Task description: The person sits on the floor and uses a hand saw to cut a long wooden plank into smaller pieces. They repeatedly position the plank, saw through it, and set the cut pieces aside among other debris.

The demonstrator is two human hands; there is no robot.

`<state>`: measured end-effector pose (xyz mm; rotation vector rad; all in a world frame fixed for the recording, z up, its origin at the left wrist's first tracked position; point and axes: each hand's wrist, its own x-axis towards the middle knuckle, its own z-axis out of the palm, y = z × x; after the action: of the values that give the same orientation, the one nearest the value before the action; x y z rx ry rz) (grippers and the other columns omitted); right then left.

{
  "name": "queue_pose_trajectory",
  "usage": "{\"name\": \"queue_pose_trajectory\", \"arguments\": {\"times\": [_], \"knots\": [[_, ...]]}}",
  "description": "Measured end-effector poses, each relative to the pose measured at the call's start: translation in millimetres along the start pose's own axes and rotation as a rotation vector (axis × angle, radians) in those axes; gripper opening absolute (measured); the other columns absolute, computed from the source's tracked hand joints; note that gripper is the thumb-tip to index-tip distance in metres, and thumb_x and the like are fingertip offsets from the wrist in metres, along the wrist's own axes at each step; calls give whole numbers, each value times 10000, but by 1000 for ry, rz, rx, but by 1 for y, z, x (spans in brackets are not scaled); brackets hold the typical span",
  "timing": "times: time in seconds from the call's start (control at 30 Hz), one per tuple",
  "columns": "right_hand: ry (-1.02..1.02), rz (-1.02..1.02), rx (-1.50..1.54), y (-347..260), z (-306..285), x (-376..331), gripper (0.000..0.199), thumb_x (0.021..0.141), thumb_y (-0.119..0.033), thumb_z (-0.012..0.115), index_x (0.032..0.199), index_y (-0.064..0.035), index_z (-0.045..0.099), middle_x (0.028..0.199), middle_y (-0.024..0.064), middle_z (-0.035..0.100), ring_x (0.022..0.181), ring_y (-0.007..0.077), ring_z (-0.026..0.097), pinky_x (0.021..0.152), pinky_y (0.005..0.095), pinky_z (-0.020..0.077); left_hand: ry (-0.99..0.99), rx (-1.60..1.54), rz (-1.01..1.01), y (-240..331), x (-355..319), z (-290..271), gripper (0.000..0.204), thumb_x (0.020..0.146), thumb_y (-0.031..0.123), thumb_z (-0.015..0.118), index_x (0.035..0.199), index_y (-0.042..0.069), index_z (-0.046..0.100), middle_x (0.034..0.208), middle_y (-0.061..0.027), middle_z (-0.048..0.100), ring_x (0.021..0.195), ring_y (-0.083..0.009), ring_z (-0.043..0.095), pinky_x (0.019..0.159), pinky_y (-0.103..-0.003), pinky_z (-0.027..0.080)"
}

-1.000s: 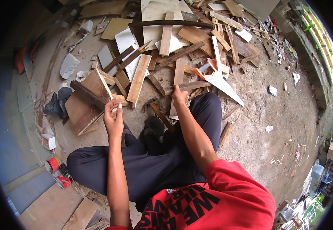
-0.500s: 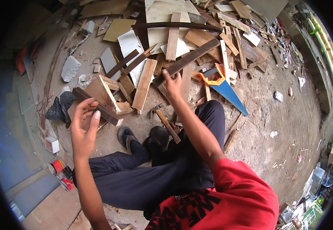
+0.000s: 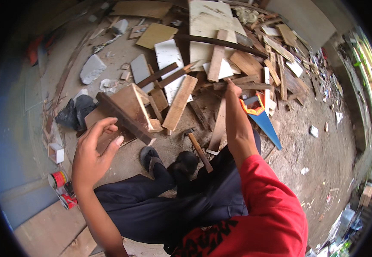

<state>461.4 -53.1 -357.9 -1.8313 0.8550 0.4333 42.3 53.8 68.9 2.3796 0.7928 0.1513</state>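
My right hand (image 3: 234, 89) reaches out to the scrap pile, its fingers closed at a dark wooden strip (image 3: 254, 86) that lies nearly level there; the wrist partly hides the grip. Just right of that wrist is a handsaw (image 3: 266, 127) with a blue blade and orange handle. My left hand (image 3: 95, 150) hovers empty, fingers apart and slightly curled. Close beyond its fingertips, a dark wooden block (image 3: 126, 119) slants across a wooden box (image 3: 139, 99). A hammer (image 3: 199, 150) with a wooden handle rests on the ground by my feet.
Loose boards, such as a pale plank (image 3: 180, 103) and a white panel (image 3: 168, 55), cover the far ground. A white chunk (image 3: 93, 69) and a black plastic bag (image 3: 75, 115) lie left. Red cans (image 3: 59, 180) stand lower left. A low wall (image 3: 357, 90) runs along the right.
My right hand has moved forward and right, lowering the dark strip from a raised slant onto the pile. My left hand stays empty near the block. The view has shifted left.
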Motion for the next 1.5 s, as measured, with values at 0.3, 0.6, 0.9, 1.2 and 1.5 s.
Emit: {"name": "queue_pose_trajectory", "arguments": {"times": [0.3, 0.6, 0.9, 1.2, 1.5], "knots": [[120, -113, 85, 9, -4, 26, 686, 641, -402, 857, 1088, 79, 656, 1097, 201, 693, 985, 334, 678, 899, 416, 531, 133, -1, -37, -23, -36, -5, 336, 864, 135, 707, 1157, -1, 615, 992, -126, 685, 964, -253, 660, 892, -359, 492], [-955, -496, 289, 102, -166, -220, 380, 906, -221, 703, 1206, -30, 569, 1035, 50, 636, 930, 144, 590, 842, 304, 484, 334, -367, -44, -66, -70, 83, 300, 944, 218, 650, 1176, 29, 628, 1193, -74, 656, 1159, -169, 580, 977, -347, 449], [-1720, -803, -302, 117, -223, -337, 378, 942, -225, 678, 1198, 34, 576, 989, 103, 680, 884, 154, 631, 787, 311, 504, 221, -1592, -145, -67, -90, 193, 584, 1000, 480, 497, 1342, 8, 491, 1186, -164, 665, 1155, -286, 619, 1001, -426, 496], [-1150, -1513, -421, 131, -252, -368, 479, 905, -174, 691, 1263, 96, 523, 1034, 330, 639, 958, 465, 640, 818, 468, 513, 822, -1570, -413, -75, -87, 178, 391, 964, 385, 638, 1172, 61, 569, 922, -36, 670, 841, -158, 660, 745, -352, 548], [-1429, -1085, -481, 181, -227, -372, 547, 913, -278, 718, 1271, 91, 531, 1089, 253, 676, 1032, 302, 667, 907, 385, 504, 782, -1786, -415, -121, -115, 188, 316, 1025, 314, 537, 1216, 63, 532, 1171, -95, 618, 1095, -184, 594, 944, -355, 492]]}}
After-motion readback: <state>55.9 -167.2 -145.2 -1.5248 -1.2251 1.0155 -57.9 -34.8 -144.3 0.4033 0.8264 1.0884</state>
